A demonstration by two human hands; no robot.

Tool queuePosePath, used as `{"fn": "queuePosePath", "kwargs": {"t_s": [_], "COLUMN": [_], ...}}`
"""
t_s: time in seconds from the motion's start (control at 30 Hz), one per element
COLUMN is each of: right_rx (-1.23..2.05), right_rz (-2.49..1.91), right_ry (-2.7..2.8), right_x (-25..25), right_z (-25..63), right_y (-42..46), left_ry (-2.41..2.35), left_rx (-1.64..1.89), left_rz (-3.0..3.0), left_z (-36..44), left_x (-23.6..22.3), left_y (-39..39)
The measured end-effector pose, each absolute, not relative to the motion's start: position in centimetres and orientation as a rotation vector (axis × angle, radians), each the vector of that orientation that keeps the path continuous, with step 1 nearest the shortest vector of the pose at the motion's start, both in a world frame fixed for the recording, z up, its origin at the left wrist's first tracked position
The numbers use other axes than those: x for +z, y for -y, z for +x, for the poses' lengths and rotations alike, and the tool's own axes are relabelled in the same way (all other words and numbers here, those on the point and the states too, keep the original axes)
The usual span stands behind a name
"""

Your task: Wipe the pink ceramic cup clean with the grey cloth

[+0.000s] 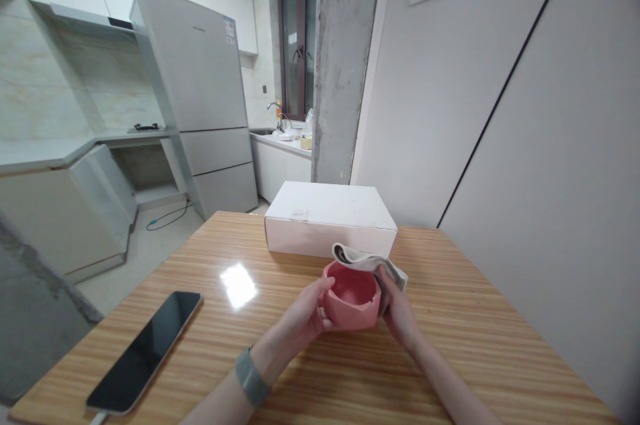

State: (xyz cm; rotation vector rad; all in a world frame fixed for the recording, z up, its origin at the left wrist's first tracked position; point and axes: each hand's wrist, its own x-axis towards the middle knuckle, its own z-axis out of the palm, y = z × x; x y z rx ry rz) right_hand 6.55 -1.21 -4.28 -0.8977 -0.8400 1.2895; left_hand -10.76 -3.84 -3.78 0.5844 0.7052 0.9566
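If going left to right, pass phone [145, 355] first, lying screen-up on table [500, 345], cable [100, 417] in at near end. Next, reach left hand [311, 310], with wristband [252, 377] on: curled partway shut round near-left wall of pink bowl [350, 313], thumb at rim, other fingers lower down. See bowl held opening up, slightly tilted, in front of white box [325, 238]; can't tell whether touching table. Then find grey cloth [369, 262], folded, draped along far rim and down right side. Finish at right hand [397, 310]: bent round cloth, pressing against bowl; partly hidden, so can't tell exact finger spread. Judge as mid-wipe: cloth already on bowl, both in hand. Can't tell share of surface covered. Left undone: setting bowl and cloth down.
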Motion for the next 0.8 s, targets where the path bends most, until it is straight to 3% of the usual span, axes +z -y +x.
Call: {"fn": "queuePosePath", "kwargs": {"t_s": [0.3, 0.63, 0.8], "right_rx": [1.009, 1.298, 1.401], "right_rz": [-0.865, -0.935, -0.791], "right_ry": [0.963, 0.449, 0.342], "right_x": [-5.2, -3.8, -2.2], "right_z": [3.6, 5.5, 6.3], "right_y": [4.3, 2.0, 1.7], "left_ry": [-0.709, -1.020, -0.652], "left_rx": [1.255, 1.279, 1.239], "left_rz": [0.716, 0.984, 0.830], "left_z": [-10.4, -10.4, -10.9], "left_x": [-2.4, -3.0, -2.2], "left_y": [4.4, 3.9, 3.9]}}
